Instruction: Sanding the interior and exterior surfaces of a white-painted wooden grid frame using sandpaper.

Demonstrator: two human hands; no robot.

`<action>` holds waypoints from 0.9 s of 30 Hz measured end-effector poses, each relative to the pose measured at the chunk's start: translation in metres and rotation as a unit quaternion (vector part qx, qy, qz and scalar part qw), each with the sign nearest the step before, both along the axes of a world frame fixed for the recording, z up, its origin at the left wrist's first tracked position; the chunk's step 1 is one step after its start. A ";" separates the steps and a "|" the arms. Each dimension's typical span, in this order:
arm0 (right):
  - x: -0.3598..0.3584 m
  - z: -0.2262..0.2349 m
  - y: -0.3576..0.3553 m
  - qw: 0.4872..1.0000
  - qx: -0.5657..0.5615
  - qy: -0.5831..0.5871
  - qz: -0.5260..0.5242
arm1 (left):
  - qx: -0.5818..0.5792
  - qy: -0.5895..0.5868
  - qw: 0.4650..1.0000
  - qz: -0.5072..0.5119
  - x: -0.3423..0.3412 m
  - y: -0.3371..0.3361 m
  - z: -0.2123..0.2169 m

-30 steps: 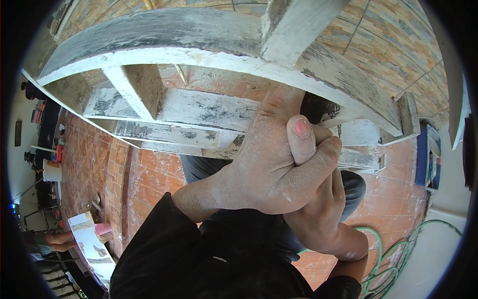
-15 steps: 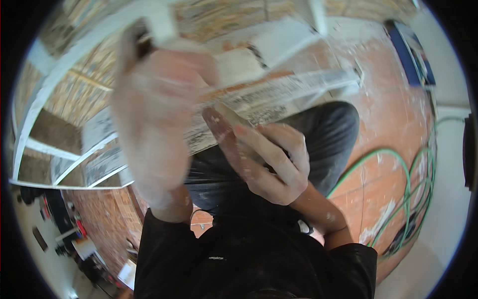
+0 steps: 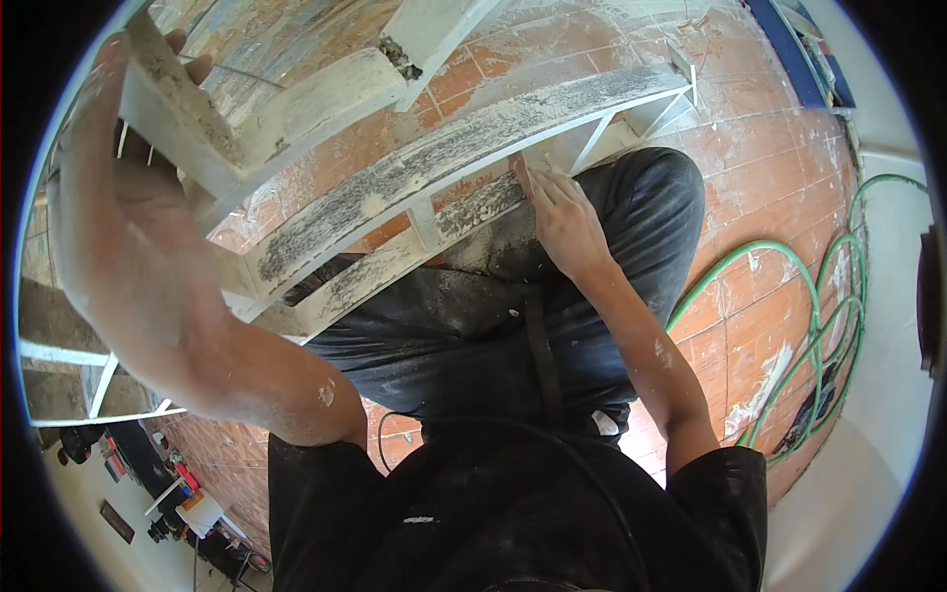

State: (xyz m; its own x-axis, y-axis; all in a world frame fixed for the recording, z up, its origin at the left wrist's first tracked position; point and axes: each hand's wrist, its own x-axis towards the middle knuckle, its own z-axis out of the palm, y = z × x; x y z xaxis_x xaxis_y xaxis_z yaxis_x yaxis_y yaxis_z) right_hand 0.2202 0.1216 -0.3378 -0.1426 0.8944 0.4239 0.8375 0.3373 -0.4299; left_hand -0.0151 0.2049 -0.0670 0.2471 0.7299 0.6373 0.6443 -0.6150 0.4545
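A white frame (image 3: 340,104) of joined bars, coated in patchy dust and worn paint, lies tilted across my lap and the floor. At the upper left, my left hand (image 3: 143,217) is closed round one of its upright bars, fingertips showing beyond the edge. My right hand (image 3: 572,222) is closed on a small reddish-brown piece of sandpaper (image 3: 522,178), mostly hidden under the fingers. It presses against the near long bar (image 3: 483,209) of the frame, above my knee. Grey, speckled patches cover the longer middle bar (image 3: 434,148).
A green hose (image 3: 804,286) lies coiled on the dusty orange tile floor (image 3: 750,207) at the right, beside a white wall. A blue box-like object (image 3: 789,49) stands at the far right. Several tools and other items (image 3: 187,493) lie at the lower left.
My left hand has moved left and taken hold of the frame's bar. The right hand has gone forward from above my lap onto the near bar. The frame appears shifted in view.
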 end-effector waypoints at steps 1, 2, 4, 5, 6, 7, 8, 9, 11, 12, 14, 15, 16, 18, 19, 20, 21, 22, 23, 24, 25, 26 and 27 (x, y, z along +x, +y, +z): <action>0.000 -0.001 -0.002 1.000 -0.025 0.000 0.008 | -0.113 -0.190 0.966 -0.136 0.002 0.003 0.003; -0.001 -0.001 -0.002 1.000 -0.028 -0.001 0.009 | -0.100 -0.150 0.983 -0.042 0.008 -0.002 0.002; -0.005 0.005 -0.003 0.998 -0.063 0.013 -0.023 | -0.108 -0.215 0.971 0.018 0.038 -0.010 0.001; -0.008 0.011 -0.002 0.997 -0.066 0.011 -0.024 | -0.110 -0.274 0.952 0.078 0.045 -0.011 0.000; -0.012 0.021 0.001 0.994 -0.101 0.026 -0.037 | -0.112 -0.275 0.952 0.077 0.045 -0.010 0.000; -0.016 0.026 0.003 0.989 -0.135 0.041 -0.051 | -0.113 -0.270 0.953 0.075 0.045 -0.010 0.000; -0.018 0.023 0.005 0.988 -0.137 0.040 -0.053 | -0.113 -0.266 0.955 0.072 0.046 -0.009 -0.001; -0.020 0.020 0.008 0.987 -0.145 0.037 -0.061 | -0.112 -0.261 0.956 0.070 0.045 -0.009 0.000; -0.021 0.017 0.012 0.985 -0.153 0.034 -0.069 | -0.110 -0.251 0.959 0.066 0.044 -0.010 0.003; -0.021 0.015 0.011 0.992 -0.108 0.043 -0.054 | -0.111 -0.247 0.960 0.064 0.043 -0.009 0.002; -0.020 0.008 0.008 0.996 -0.064 0.051 -0.040 | -0.114 -0.239 0.963 0.059 0.041 -0.008 0.001; -0.019 0.003 0.006 0.995 -0.077 0.054 -0.023 | -0.114 -0.235 0.964 0.055 0.041 -0.008 0.001; -0.019 -0.001 0.005 0.994 -0.089 0.056 -0.007 | -0.115 -0.231 0.965 0.052 0.040 -0.007 0.001; -0.016 -0.008 0.006 0.994 -0.085 0.060 -0.015 | -0.115 -0.223 0.967 0.046 0.040 -0.006 -0.001; -0.013 -0.010 0.008 0.994 -0.080 0.064 -0.021 | -0.116 -0.219 0.968 0.043 0.040 -0.005 -0.001; -0.009 -0.013 0.014 0.994 -0.082 0.063 -0.023 | -0.116 -0.216 0.969 0.040 0.040 -0.003 -0.001; -0.009 -0.011 0.022 0.986 -0.121 0.112 -0.030 | -0.119 -0.211 0.970 0.035 0.039 -0.001 -0.001; -0.008 -0.011 0.024 0.973 -0.158 0.161 -0.037 | -0.121 -0.206 0.971 0.030 0.039 0.000 -0.001; -0.007 -0.010 0.016 0.973 -0.160 0.161 -0.042 | -0.123 -0.201 0.971 0.025 0.038 0.001 -0.001; -0.008 -0.009 0.008 0.976 -0.118 0.174 -0.048 | -0.123 -0.201 0.972 0.022 0.036 0.003 -0.003; -0.009 -0.007 0.005 0.978 -0.076 0.186 -0.053 | -0.111 -0.161 0.977 0.082 0.032 0.007 -0.005; -0.009 -0.007 0.008 0.978 -0.075 0.187 -0.055 | -0.098 -0.121 0.978 0.141 0.030 0.011 -0.007; -0.008 -0.004 0.008 0.974 -0.083 0.205 -0.054 | -0.102 -0.120 0.978 0.137 0.033 0.015 -0.007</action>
